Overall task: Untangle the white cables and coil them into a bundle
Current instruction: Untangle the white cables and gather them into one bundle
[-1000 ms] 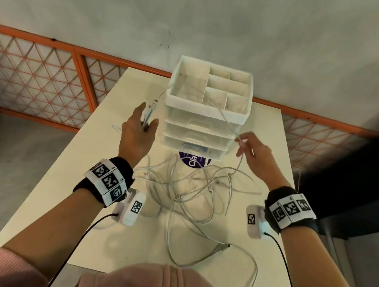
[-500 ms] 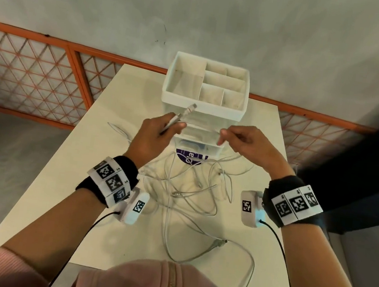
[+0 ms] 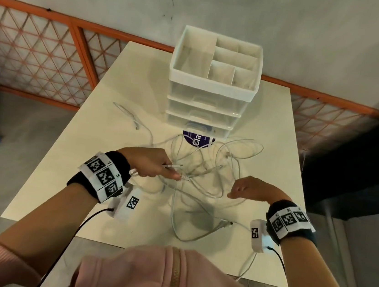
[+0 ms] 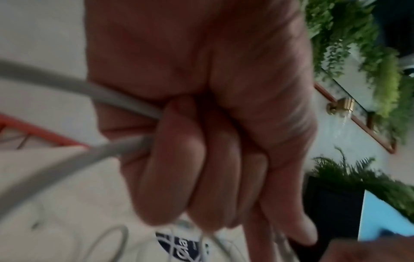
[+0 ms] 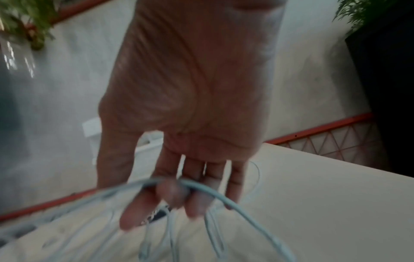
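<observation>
A tangle of white cables [image 3: 204, 173] lies on the cream table [image 3: 73, 165] in front of the drawer unit. My left hand [image 3: 175, 173] hovers over the tangle's left side. It grips a cable, with a plug end sticking out past the thumb. In the left wrist view the left hand [image 4: 190, 159] is a fist with two cable strands [image 4: 125, 99] running into it. My right hand [image 3: 237, 189] hangs at the tangle's right side, fingers pointing down. In the blurred right wrist view a cable strand [image 5: 235, 202] runs across and between the fingertips of the right hand [image 5: 179, 195].
A white drawer organiser [image 3: 212, 86] with an open compartment tray stands at the table's back. A purple round label [image 3: 196, 139] lies at its foot. One cable end [image 3: 127, 114] trails left; another cable [image 3: 247, 267] hangs over the front edge. An orange lattice railing [image 3: 40, 48] runs behind.
Both hands have dropped from in front of the drawer unit toward me, low over the tangle, and moved apart. The left hand still holds the cable end.
</observation>
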The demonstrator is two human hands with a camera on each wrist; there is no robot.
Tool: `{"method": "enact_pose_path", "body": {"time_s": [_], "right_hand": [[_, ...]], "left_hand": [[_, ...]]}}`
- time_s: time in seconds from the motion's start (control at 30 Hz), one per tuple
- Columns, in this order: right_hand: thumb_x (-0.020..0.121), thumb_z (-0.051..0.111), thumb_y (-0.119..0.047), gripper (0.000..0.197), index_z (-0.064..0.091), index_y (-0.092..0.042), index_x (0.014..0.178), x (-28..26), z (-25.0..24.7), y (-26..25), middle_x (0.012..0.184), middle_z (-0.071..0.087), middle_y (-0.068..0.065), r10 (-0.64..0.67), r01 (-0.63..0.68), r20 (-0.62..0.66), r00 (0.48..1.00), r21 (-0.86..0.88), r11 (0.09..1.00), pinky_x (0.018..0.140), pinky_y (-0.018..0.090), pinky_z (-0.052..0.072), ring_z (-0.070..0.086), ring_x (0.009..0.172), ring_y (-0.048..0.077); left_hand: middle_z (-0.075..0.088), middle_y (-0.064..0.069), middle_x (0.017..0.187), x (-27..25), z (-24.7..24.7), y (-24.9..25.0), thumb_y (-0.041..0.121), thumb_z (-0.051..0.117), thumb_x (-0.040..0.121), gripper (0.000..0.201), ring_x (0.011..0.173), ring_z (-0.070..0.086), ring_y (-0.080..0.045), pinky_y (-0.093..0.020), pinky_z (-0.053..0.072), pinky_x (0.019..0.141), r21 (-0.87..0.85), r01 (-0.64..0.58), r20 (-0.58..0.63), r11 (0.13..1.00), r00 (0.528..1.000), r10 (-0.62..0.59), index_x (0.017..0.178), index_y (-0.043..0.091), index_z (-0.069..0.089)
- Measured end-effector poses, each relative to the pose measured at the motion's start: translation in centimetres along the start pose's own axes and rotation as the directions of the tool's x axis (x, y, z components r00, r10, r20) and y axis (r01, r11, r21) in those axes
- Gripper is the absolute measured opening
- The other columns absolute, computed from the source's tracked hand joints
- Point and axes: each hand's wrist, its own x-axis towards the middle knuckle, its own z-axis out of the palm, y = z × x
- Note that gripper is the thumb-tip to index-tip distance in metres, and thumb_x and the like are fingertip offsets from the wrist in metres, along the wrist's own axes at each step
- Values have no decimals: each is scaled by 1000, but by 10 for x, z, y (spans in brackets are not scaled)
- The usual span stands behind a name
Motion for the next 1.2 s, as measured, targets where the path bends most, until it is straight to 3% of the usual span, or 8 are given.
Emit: {"method": "enact_pose_path", "body": {"time_s": [0.1, 0.37, 0.47, 0.57, 0.7, 0.97, 1.1, 1.2], "right_hand": [[80, 74, -25, 14, 64, -15, 79, 6, -2, -2, 78, 60, -4, -20, 30, -232, 973, 37, 999, 60, 10, 37, 56, 77, 13], [97, 43, -31, 26, 58, -11, 106, 59, 14, -37, 87, 63, 15, 106, 51, -490, 865, 296, 954, 68, 34, 53, 64, 76, 33], [93, 51, -16, 25, 65, 4, 95, 75, 28, -31, 60, 63, 2, 231, -17, -428, 874, 448, 894, 63, 21, 57, 60, 48, 11], [83, 57, 6, 11, 67, 6, 87, 75, 18, -36, 59, 67, 8, 205, 190, -503, 840, 626, 756, 77, 39, 58, 63, 48, 7], [86, 62, 3, 5, 64, 4, 90, 37, -23, -83, 75, 68, 15, -27, 517, -592, 806, 681, 518, 66, 30, 57, 67, 63, 19], [77, 73, 2, 21, 63, 2, 96, -18, -36, -143, 85, 67, 9, -548, 587, -219, 807, 399, 705, 75, 19, 54, 66, 77, 12], [86, 67, -10, 14, 58, -2, 93, -17, -23, -138, 85, 69, 13, -498, 516, -164, 852, 425, 743, 68, 22, 51, 69, 73, 19], [95, 53, -28, 15, 50, -13, 93, -16, -26, -139, 88, 68, 12, -306, 490, -411, 859, 483, 726, 64, 28, 53, 68, 68, 20]], "left_hand": [[27, 7, 48, 1, 4, 7, 33, 51, 96, 27, 41, 22, -9, -20, 21, 40, -126, -29, -55, 992, 998, 22, 98, 15, 71], [22, 0, 56, 9, 0, 4, 31, 43, 100, 33, 43, 19, -11, -19, 20, 39, -392, -72, -354, 917, 932, -79, 75, 12, 55], [22, 1, 56, 6, 1, 0, 29, 42, 100, 31, 42, 20, -10, -19, 20, 40, -422, -80, -367, 903, 926, -89, 77, 12, 52], [25, 2, 57, 6, 4, -5, 27, 37, 102, 29, 41, 23, -7, -17, 22, 39, -505, -106, -382, 857, 918, -111, 79, 12, 47], [24, 2, 60, 14, 5, -3, 26, 33, 103, 27, 37, 25, -2, -14, 22, 38, -687, -203, -414, 697, 898, -147, 79, 15, 38], [25, 9, 42, 28, -14, 23, 47, 42, 96, 45, 38, 21, -6, -16, 21, 36, -799, -321, -475, 509, 855, -207, 78, 8, 56], [23, 5, 52, 25, -10, 27, 36, 42, 100, 36, 44, 19, -8, -17, 17, 40, -710, -398, -544, 581, 834, -94, 73, 14, 52], [23, 11, 49, 19, -4, 34, 41, 40, 99, 37, 41, 20, -5, -18, 18, 43, -614, -413, -542, 673, 840, 21, 72, 17, 44]]}}
